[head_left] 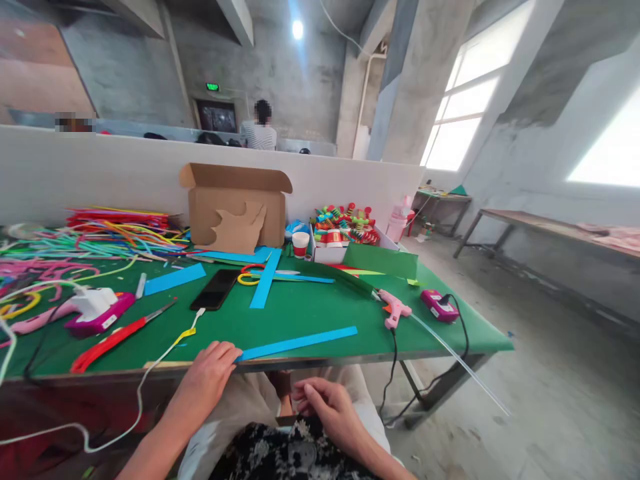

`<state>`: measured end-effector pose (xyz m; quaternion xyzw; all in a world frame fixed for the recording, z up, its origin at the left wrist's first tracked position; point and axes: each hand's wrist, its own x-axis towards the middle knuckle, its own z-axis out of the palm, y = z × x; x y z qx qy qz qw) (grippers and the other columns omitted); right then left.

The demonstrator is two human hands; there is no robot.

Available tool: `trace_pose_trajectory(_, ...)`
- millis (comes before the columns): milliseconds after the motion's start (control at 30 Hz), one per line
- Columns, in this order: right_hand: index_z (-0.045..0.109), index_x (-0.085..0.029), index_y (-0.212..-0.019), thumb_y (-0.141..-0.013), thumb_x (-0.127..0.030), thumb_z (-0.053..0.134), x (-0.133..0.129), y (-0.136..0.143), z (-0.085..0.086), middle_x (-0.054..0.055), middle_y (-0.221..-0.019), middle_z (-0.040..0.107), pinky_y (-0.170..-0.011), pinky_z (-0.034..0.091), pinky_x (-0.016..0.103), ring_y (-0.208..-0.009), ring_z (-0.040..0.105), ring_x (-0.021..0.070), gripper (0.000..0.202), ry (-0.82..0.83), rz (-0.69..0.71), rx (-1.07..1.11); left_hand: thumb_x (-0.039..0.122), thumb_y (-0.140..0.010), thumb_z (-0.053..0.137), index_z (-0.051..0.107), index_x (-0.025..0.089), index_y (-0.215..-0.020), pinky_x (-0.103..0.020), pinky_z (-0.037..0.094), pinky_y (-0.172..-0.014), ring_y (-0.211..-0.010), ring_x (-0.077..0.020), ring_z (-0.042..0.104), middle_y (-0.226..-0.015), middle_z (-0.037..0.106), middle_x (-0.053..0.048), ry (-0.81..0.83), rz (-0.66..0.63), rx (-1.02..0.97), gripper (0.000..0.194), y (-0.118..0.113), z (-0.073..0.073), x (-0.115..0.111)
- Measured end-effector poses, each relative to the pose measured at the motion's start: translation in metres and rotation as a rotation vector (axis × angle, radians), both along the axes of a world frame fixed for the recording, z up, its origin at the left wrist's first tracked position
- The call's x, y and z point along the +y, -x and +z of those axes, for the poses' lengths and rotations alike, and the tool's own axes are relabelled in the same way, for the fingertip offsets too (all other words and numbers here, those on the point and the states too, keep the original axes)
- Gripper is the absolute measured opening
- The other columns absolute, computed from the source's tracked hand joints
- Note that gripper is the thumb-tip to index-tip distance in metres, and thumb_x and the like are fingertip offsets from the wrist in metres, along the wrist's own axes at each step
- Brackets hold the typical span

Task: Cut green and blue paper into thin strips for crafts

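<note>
My left hand (213,373) is at the table's front edge, its fingers pressed together on the left end of a long blue strip (300,343), which looks like paper or foam. To the right, the strip lies slantwise on the green tabletop. My right hand (325,403) hovers over my lap, below the table edge, with its fingers curled in and no object visible in them. Beyond the strip lie a black phone (216,290) on a white cable, yellow-and-red-handled scissors (249,275) and another blue strip (266,279) across them.
A pink glue gun (394,308) with a long clear glue stick rests near the right edge, beside a purple power block (439,306). Red-handled pliers or cutters (117,339) lie left. Behind are pipe cleaners (120,227), a cardboard box (200,213) and a box of colourful figures (345,230).
</note>
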<state>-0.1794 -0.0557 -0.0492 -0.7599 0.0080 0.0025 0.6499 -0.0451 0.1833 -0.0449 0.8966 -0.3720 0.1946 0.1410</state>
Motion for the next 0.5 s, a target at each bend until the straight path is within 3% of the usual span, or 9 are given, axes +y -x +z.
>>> trace_pose_trajectory(100, 0.075, -0.021, -0.096, -0.076, -0.082, 0.053, 0.004, -0.005, -0.004, 0.008, -0.089, 0.075, -0.071, 0.055, 0.033, -0.074, 0.068, 0.0208, 0.067, -0.123, 0.004, 0.096, 0.019, -0.089, 0.041, 0.068, 0.022, -0.099, -0.039, 0.049, -0.084, -0.093, -0.0247, 0.062, -0.100, 0.069, -0.008, 0.040, -0.070, 0.074, 0.029, -0.016, -0.003, 0.006)
trace_pose_trajectory(233, 0.075, -0.021, -0.084, -0.063, -0.084, 0.062, 0.003, -0.006, -0.004, 0.004, -0.077, 0.072, -0.064, 0.050, 0.029, -0.062, 0.063, 0.0152, 0.067, -0.256, 0.007, 0.193, 0.023, -0.093, 0.039, 0.069, 0.023, -0.082, -0.035, 0.048, -0.075, -0.081, -0.0222, 0.062, -0.084, 0.070, -0.005, 0.063, -0.155, 0.123, 0.032, -0.019, 0.007, 0.008)
trace_pose_trajectory(300, 0.074, -0.020, -0.083, -0.057, -0.081, 0.070, 0.005, -0.006, 0.001, 0.002, -0.075, 0.071, -0.064, 0.049, 0.028, -0.061, 0.062, 0.0139, 0.065, -0.358, 0.008, 0.252, 0.024, -0.096, 0.038, 0.068, 0.023, -0.080, -0.033, 0.046, -0.071, -0.075, -0.0206, 0.061, -0.076, 0.068, -0.003, 0.084, -0.163, 0.055, 0.035, -0.004, 0.017, 0.002)
trace_pose_trajectory(400, 0.072, -0.018, -0.093, -0.055, -0.069, 0.082, 0.011, -0.008, 0.016, 0.004, -0.082, 0.073, -0.069, 0.051, 0.029, -0.068, 0.067, 0.0154, 0.064, -0.593, -0.038, 0.297, 0.019, -0.097, 0.038, 0.066, 0.021, -0.080, -0.030, 0.043, -0.067, -0.069, -0.0180, 0.057, -0.071, 0.065, -0.002, 0.093, -0.159, -0.119, 0.033, 0.037, 0.030, -0.022)
trace_pose_trajectory(500, 0.069, -0.017, -0.100, -0.058, -0.059, 0.086, 0.013, -0.011, 0.032, 0.007, -0.089, 0.074, -0.075, 0.053, 0.031, -0.075, 0.069, 0.0176, 0.062, -0.797, -0.265, 0.219, 0.009, -0.095, 0.032, 0.058, 0.020, -0.069, -0.030, 0.038, -0.063, -0.064, -0.0176, 0.054, -0.063, 0.060, -0.002, 0.106, -0.262, -0.338, 0.038, 0.079, 0.030, -0.055)
